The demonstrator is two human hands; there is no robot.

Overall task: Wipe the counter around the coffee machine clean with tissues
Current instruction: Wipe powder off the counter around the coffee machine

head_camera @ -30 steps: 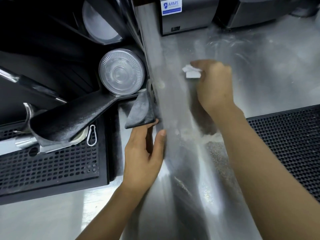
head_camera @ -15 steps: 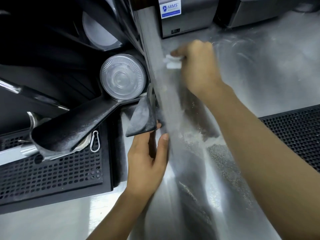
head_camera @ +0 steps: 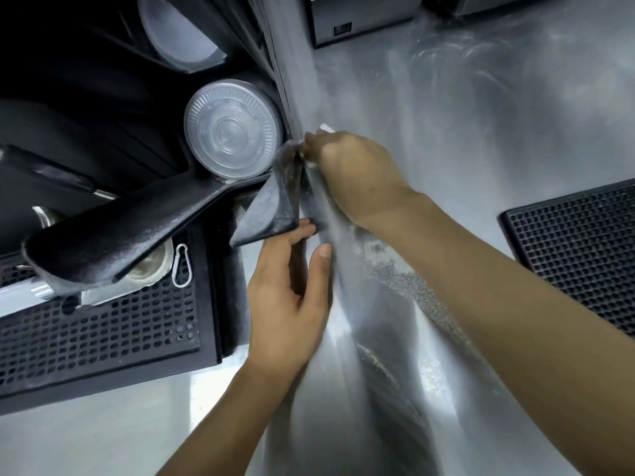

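The right hand (head_camera: 357,170) grips a white tissue (head_camera: 326,128), mostly hidden under its knuckles, against the steel tabletop (head_camera: 481,132) beside the coffee machine (head_camera: 86,97). The left hand (head_camera: 288,297), fingers straight, touches the lower edge of a dark flap (head_camera: 275,207) at the machine's side. Fine grounds (head_camera: 409,280) lie just below the right wrist. A black mat (head_camera: 577,249) sits at the right, well apart

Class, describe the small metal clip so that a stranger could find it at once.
Start at the black perforated drip tray at lower left. Near its upper right corner, below the black textured paddle, lies the clip. It alone is a small silver pear-shaped wire loop.
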